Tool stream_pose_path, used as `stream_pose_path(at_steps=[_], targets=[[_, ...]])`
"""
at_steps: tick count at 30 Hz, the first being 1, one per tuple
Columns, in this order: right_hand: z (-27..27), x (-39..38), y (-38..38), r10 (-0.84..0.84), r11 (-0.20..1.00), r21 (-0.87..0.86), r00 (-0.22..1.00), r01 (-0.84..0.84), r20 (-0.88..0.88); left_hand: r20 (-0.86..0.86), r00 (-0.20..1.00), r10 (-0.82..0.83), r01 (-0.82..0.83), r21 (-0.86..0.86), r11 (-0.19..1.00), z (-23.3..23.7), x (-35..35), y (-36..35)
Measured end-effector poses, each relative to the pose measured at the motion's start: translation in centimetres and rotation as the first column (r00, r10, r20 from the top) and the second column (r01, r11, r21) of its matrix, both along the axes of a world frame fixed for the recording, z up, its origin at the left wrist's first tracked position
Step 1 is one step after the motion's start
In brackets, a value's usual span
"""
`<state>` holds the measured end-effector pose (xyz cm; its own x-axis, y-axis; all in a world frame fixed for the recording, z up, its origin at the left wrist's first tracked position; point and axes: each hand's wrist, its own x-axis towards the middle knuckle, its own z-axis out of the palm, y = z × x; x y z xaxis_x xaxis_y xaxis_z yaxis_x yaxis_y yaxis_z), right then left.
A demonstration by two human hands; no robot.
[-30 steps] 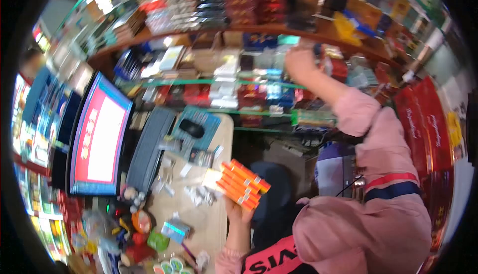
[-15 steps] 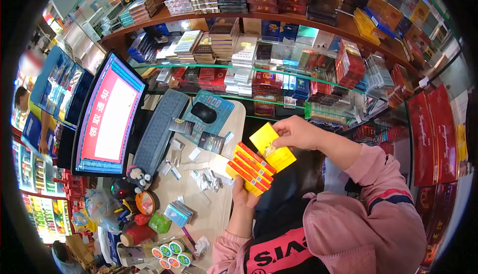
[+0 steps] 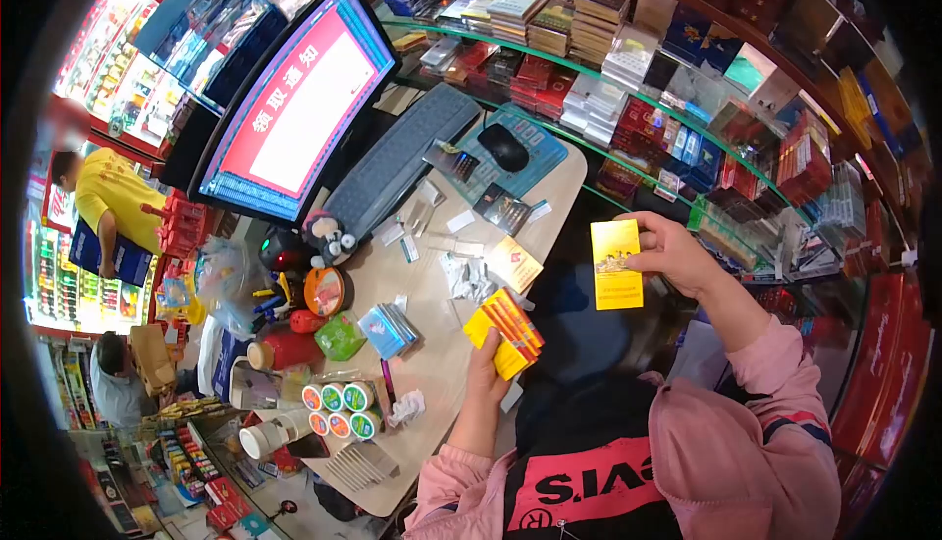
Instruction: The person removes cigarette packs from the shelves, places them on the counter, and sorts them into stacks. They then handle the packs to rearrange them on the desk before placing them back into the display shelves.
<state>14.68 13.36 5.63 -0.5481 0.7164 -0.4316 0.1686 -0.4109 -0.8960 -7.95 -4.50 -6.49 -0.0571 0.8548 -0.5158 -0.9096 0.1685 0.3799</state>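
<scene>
1. My left hand (image 3: 481,373) grips a stack of yellow and red packs (image 3: 505,334) by its lower end; my thumb shows, the other fingers are mostly hidden.
2. That stack is held at the edge of the table (image 3: 437,368) nearest me.
3. My right hand (image 3: 672,257) pinches a single yellow pack (image 3: 616,280) between thumb and fingers, out past that same edge, apart from the stack.
4. Crumpled wrappers (image 3: 466,277) and a pale yellow piece (image 3: 516,265) lie on the table just beyond the stack.
5. By the table's rounded far corner, a black mouse (image 3: 503,148) rests on a blue mat (image 3: 549,154).
6. Blue packs (image 3: 388,332) sit farther in from my edge.
</scene>
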Motion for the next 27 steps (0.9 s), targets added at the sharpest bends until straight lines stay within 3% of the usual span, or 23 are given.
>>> stream_pose_path(at_steps=[3, 5, 10, 12, 17, 19, 20, 22, 23, 25, 27], targets=[[-0.5, -1.1, -0.3, -0.004, 0.998, -0.060, 1.000, 0.003, -0.014, -0.120, 0.992, 0.034, -0.040, -0.047, 0.998, 0.0, -1.6, -2.0], [-1.1, -1.5, -0.4, -0.006, 0.998, -0.063, 1.000, 0.005, -0.028, -0.311, 0.950, -0.006, -0.041, -0.144, 0.989, 0.0, -2.7, -3.6], [-1.4, -2.2, -0.6, 0.016, 0.998, -0.058, 1.000, -0.017, -0.019, -0.495, 0.869, 0.023, -0.166, -0.247, 0.955, -2.6, -5.1, -7.0], [-1.3, -2.4, -0.6, 0.018, 0.998, -0.065, 1.000, -0.019, -0.023, -0.665, 0.746, 0.010, -0.276, -0.296, 0.914, -3.5, -5.6, -7.6], [-1.4, -2.3, -0.8, 0.024, 0.999, -0.046, 0.999, -0.026, -0.047, -0.783, 0.622, -0.001, -0.280, -0.224, 0.933, -5.6, -6.7, -8.4], [-1.5, -2.3, -0.9, -0.011, 0.999, -0.052, 0.999, 0.009, -0.048, -0.935, 0.321, -0.148, -0.251, -0.235, 0.939, -7.9, -8.0, -9.4], [-1.6, -2.3, -1.0, -0.002, 0.999, -0.054, 0.999, 0.000, -0.050, -0.936, 0.321, -0.148, -0.260, -0.237, 0.936, -7.1, -8.0, -9.3], [-1.7, -2.2, -1.1, -0.029, 0.998, -0.062, 0.998, 0.026, -0.052, -0.934, -0.001, -0.358, -0.266, -0.345, 0.900, -5.1, -7.9, -8.5], [-1.9, -2.2, -1.2, -0.018, 0.998, -0.069, 0.998, 0.015, -0.054, -0.931, 0.001, -0.364, -0.277, -0.350, 0.895, -5.2, -7.7, -8.6], [-2.1, -2.3, -1.5, -0.022, 0.997, -0.072, 0.999, 0.019, -0.041, -0.909, -0.178, -0.377, -0.410, -0.280, 0.868, -5.7, -7.1, -8.8], [-2.4, -2.5, -1.7, -0.011, 0.996, -0.085, 0.999, 0.008, -0.032, -0.888, -0.204, -0.413, -0.426, -0.299, 0.854, -4.2, -6.4, -8.6]])
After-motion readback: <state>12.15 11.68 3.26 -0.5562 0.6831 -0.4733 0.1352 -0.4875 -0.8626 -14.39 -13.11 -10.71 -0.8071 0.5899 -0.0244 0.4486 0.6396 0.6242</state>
